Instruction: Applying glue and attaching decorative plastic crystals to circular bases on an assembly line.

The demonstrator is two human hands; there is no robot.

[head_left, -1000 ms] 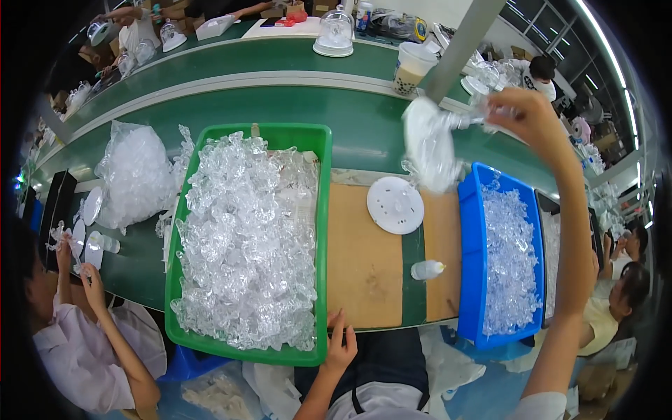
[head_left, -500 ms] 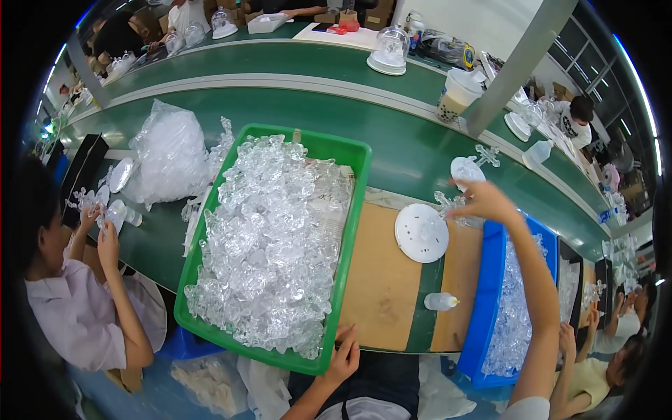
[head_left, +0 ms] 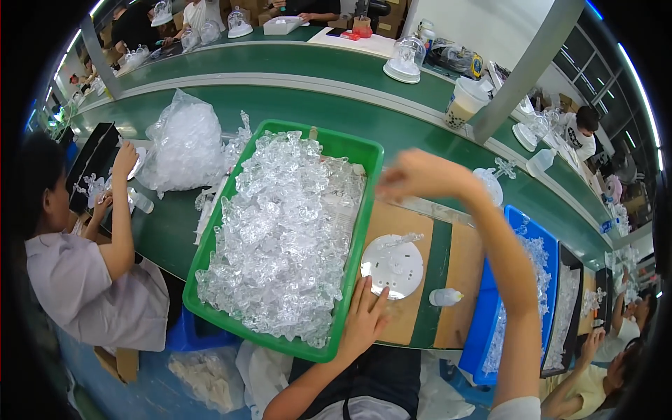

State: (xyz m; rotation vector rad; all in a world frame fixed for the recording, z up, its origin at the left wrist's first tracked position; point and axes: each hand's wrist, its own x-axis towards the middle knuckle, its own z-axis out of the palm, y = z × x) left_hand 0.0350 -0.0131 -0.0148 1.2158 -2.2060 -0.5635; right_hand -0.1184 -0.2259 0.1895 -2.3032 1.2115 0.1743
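Observation:
A round white disc (head_left: 376, 280) lies on the brown board, with a clear plastic piece (head_left: 401, 240) standing on it. My left hand (head_left: 364, 318) reaches the disc's near edge, fingers stretched out over its rim, beside the green tray. My right hand (head_left: 423, 175) hangs blurred by motion near the right rim of the green tray (head_left: 374, 175); whether it holds anything does not show. Clear moulded plastic pieces (head_left: 287, 238) are heaped in that tray. To the right of the disc lies a small translucent bottle (head_left: 445, 297) with a yellowish tip.
A blue bin (head_left: 476, 336) of clear pieces stands at the right, under my right forearm. Beyond it, another white disc with a clear piece (head_left: 488, 185) rests on the green belt. Left of the tray sits a bulging plastic bag (head_left: 183, 143). Co-workers sit on both sides.
My right hand has swung left toward the tray. The white disc has shifted left and nearer, and a clear piece now stands on it. My left hand has moved up to its edge.

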